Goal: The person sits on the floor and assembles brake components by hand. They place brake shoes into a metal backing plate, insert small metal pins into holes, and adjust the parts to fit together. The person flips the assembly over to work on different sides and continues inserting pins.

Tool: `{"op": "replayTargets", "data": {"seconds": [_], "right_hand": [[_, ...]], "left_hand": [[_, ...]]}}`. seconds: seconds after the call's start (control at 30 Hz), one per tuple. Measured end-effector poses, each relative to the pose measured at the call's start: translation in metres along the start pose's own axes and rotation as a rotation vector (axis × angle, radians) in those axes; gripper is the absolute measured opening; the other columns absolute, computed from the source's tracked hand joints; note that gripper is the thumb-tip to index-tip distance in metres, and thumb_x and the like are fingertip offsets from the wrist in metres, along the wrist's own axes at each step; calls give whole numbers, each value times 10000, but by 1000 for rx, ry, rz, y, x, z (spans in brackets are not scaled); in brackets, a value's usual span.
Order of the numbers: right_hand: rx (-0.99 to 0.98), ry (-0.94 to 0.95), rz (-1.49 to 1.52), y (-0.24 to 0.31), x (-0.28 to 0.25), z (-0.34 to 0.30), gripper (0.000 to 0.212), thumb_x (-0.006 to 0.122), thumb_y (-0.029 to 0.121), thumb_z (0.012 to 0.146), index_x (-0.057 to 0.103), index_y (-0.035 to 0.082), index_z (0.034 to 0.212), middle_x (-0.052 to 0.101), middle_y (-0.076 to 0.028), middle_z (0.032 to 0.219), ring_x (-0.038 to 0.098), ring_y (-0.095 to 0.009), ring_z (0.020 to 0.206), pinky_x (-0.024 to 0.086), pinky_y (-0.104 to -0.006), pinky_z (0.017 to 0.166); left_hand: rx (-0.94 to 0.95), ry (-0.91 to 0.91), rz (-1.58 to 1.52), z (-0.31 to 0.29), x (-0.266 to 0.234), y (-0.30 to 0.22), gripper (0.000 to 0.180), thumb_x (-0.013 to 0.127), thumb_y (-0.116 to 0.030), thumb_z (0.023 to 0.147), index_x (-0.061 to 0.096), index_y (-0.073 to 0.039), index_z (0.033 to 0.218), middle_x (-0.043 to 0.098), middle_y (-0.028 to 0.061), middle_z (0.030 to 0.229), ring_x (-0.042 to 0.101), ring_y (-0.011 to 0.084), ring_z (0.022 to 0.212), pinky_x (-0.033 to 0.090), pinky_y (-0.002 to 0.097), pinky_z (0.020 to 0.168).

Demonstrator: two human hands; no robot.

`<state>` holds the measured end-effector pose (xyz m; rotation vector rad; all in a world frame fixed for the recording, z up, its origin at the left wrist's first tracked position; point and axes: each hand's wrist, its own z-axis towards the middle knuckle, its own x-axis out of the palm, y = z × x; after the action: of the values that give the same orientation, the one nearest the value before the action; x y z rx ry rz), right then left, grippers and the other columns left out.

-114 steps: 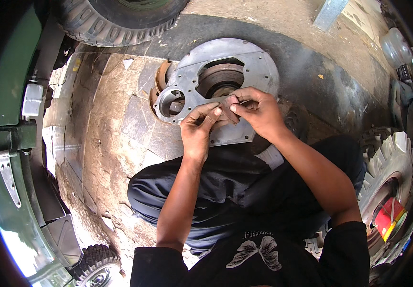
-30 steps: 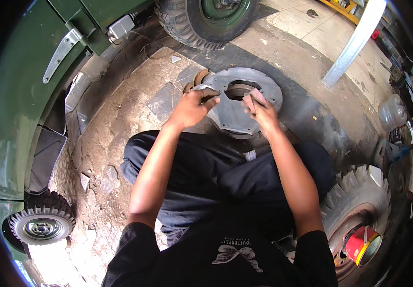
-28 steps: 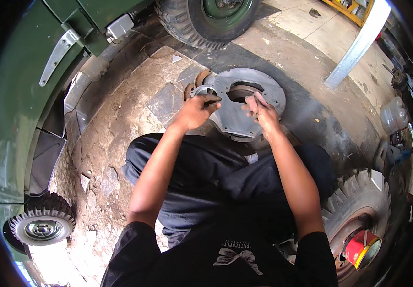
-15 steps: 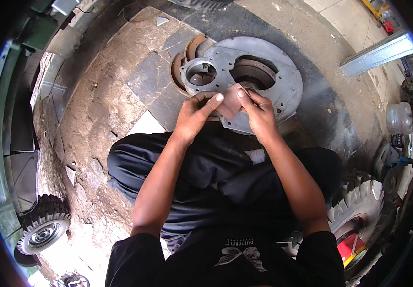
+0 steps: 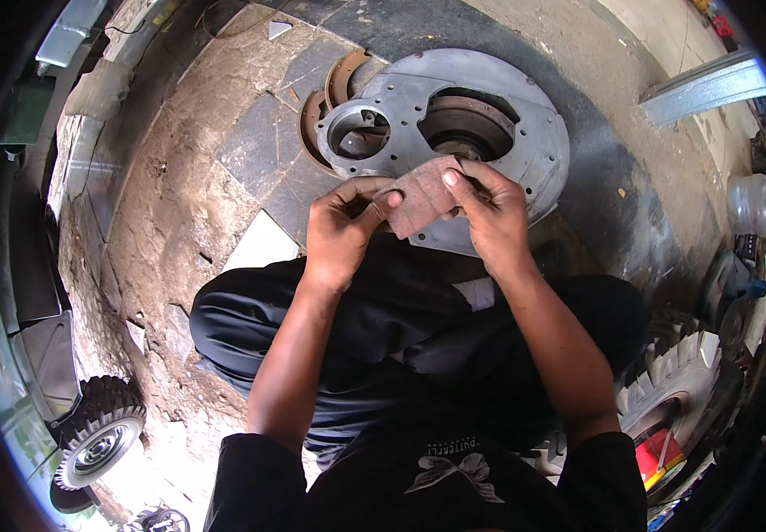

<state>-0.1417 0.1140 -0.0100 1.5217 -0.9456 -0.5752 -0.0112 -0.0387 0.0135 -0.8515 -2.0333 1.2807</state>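
Note:
A creased, reddish-brown piece of sandpaper (image 5: 423, 197) is stretched between my two hands. My left hand (image 5: 345, 220) pinches its left edge, thumb on top. The right edge is gripped by my right hand (image 5: 493, 202), its thumb pressed on the upper corner. Just beyond lies a large grey metal housing plate (image 5: 538, 133), flat on the floor, with one round opening and one wide opening. A dark, rusty round part (image 5: 467, 124) shows through the wide opening. The sandpaper and my fingers cover part of the plate's near edge.
Curved brown brake shoes (image 5: 339, 82) lie left of the plate. A white triangular tile piece (image 5: 263, 241) rests near my left knee. A knobby tyre (image 5: 671, 381) stands at right, a wheel (image 5: 99, 448) at lower left. A metal post (image 5: 707, 89) stands at far right.
The sandpaper has been opened out wider and now shows more of its face. My hands have moved slightly apart. The whole view has shifted a little.

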Motion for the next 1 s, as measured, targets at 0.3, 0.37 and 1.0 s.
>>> {"op": "replayTargets", "data": {"seconds": [0.3,0.37,1.0], "right_hand": [[-138,255,-213,14,-5,-3,393,805,71,959,682,28,1329,749,-42,1007,625,-44,735,516,-228,607],[-118,256,-157,12,-9,-2,355,801,45,955,701,17,1295,754,-49,1019,624,-50,731,517,-234,601],[-432,378,-450,27,-18,-1,159,737,-48,949,796,-44,1096,786,-129,1106,753,-137,852,613,-263,713]], "left_hand": [[268,-41,38,2,2,7,407,791,7,953,662,40,1338,775,98,1048,716,131,903,599,284,783],[232,-12,45,0,1,-1,452,783,31,949,634,36,1375,773,97,1043,715,131,883,600,283,772],[29,231,4,-2,-8,0,299,746,-144,1016,722,31,1258,780,102,1082,724,146,932,588,287,759]]}}
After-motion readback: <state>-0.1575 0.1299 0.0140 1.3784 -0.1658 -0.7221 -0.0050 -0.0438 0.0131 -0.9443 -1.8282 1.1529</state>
